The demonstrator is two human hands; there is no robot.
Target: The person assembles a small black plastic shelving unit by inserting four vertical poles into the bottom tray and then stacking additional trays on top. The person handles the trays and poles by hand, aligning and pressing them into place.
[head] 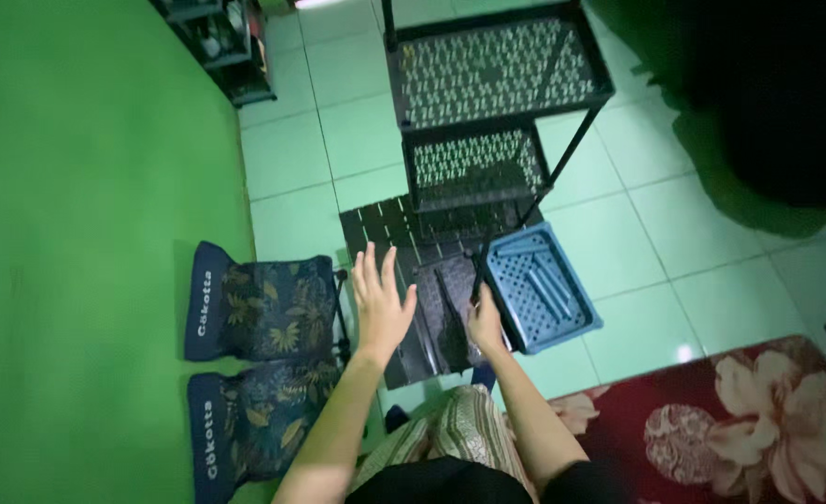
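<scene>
While the right hand (484,325) closes around the lower end of a thin black rack leg (476,280) near the frame's centre, the left hand (381,303) hovers just left of it, fingers spread wide, palm down, holding nothing. Black perforated shelf rack (497,70) stands on the pale tiled floor (656,233), filling the upper middle; its second tier (476,163) sits lower and nearer. Below that, dark slatted panels (403,229) lie flat on the floor under both hands. Blue perforated tray (539,289) rests tilted just right of the gripped leg, touching or nearly touching it; cannot tell which.

Judgement on handling: the leg is slim and the frame tall, so the grip looks better kept low and firm, with the free hand brought onto a panel edge or tier to steady against tipping. Loose panels underneath could slide on tile.

Two patterned fabric cases (263,313) lie at lower left against the green wall (86,233); red floral rug (730,420) at lower right.
</scene>
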